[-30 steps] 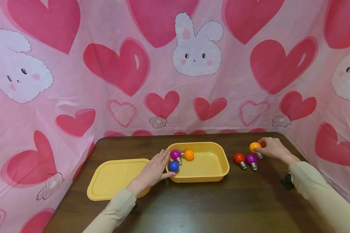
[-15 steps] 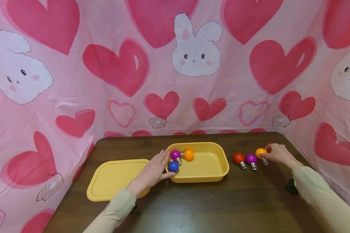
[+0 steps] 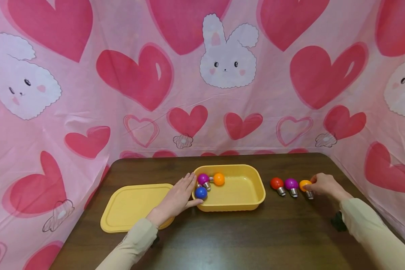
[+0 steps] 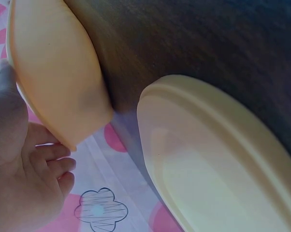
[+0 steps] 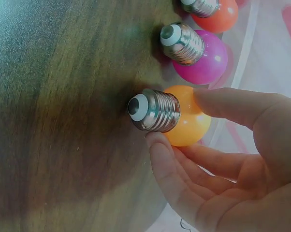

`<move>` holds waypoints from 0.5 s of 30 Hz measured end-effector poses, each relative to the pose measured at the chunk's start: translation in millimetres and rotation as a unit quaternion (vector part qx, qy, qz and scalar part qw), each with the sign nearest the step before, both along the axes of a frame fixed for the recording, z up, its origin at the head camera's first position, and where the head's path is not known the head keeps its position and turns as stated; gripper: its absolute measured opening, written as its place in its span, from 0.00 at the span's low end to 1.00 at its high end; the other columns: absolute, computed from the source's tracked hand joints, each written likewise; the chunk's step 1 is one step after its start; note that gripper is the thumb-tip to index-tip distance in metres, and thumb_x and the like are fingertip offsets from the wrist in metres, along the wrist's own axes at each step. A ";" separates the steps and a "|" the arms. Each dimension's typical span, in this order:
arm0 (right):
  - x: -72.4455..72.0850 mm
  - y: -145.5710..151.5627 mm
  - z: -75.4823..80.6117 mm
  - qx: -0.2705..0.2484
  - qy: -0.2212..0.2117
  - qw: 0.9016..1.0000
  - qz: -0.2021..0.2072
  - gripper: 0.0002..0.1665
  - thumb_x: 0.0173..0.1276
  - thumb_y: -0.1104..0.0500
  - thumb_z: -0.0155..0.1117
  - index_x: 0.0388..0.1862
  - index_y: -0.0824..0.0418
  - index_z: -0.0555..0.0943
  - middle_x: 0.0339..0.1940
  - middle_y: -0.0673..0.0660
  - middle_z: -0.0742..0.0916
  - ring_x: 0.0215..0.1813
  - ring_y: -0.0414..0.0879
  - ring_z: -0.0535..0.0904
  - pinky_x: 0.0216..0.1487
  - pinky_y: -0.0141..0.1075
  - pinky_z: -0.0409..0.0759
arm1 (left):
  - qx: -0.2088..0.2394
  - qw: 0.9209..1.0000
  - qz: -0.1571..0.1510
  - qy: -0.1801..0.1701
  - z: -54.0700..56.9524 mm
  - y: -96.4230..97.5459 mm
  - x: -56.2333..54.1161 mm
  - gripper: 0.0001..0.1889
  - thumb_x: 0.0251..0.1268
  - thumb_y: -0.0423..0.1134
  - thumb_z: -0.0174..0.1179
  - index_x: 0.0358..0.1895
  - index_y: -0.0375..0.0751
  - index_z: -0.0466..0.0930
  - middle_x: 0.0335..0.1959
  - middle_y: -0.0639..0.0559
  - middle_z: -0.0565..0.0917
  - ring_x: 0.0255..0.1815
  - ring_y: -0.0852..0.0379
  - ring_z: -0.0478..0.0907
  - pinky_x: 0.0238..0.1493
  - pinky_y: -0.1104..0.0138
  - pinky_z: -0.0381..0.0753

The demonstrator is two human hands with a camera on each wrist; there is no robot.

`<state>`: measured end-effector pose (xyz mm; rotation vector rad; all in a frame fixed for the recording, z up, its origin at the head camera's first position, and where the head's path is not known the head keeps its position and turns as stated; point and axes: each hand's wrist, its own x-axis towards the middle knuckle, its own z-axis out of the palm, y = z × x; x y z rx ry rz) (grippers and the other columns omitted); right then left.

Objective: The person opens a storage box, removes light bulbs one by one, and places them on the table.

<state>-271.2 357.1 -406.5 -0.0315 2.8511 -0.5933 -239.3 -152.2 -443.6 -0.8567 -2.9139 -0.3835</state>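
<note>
Thumb and fingers of my right hand pinch an orange light bulb by its globe, metal screw base toward the near side. Beside it in a row lie a purple bulb and a red bulb. My left hand rests on the left rim of a yellow box, its fingers extended along the edge; the left wrist view shows thumb and fingers at that rim. Inside the box, at its left end, are a second purple bulb, a blue bulb and another orange bulb.
A yellow lid lies flat on the dark wooden table, left of the box and partly under the left forearm in the head view. A pink cloth with hearts and rabbits hangs behind and at both sides.
My right hand has moved right and toward the near side with the orange bulb, bringing it down into line beside the purple and red bulbs. The left hand stays on the box rim.
</note>
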 end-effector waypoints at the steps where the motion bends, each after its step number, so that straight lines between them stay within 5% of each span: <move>1: 0.4 -0.3 0.2 -0.001 -0.002 1.000 -0.001 0.25 0.63 0.51 0.67 0.37 0.76 0.79 0.22 0.54 0.82 0.25 0.44 0.76 0.27 0.34 0.75 | -0.001 1.000 0.000 0.001 0.1 0.0 0.0 0.45 0.67 0.61 0.57 0.77 0.34 0.56 0.79 0.39 0.58 0.80 0.40 0.56 0.80 0.50 0.57; 15: 1.8 -2.5 -1.4 -0.013 -0.015 1.000 -0.006 0.24 0.64 0.51 0.68 0.37 0.75 0.79 0.21 0.53 0.83 0.25 0.42 0.79 0.28 0.32 0.79 | -0.003 1.000 0.008 -0.016 0.8 0.1 -0.1 0.45 0.68 0.62 0.56 0.77 0.36 0.54 0.80 0.41 0.57 0.81 0.41 0.54 0.80 0.50 0.57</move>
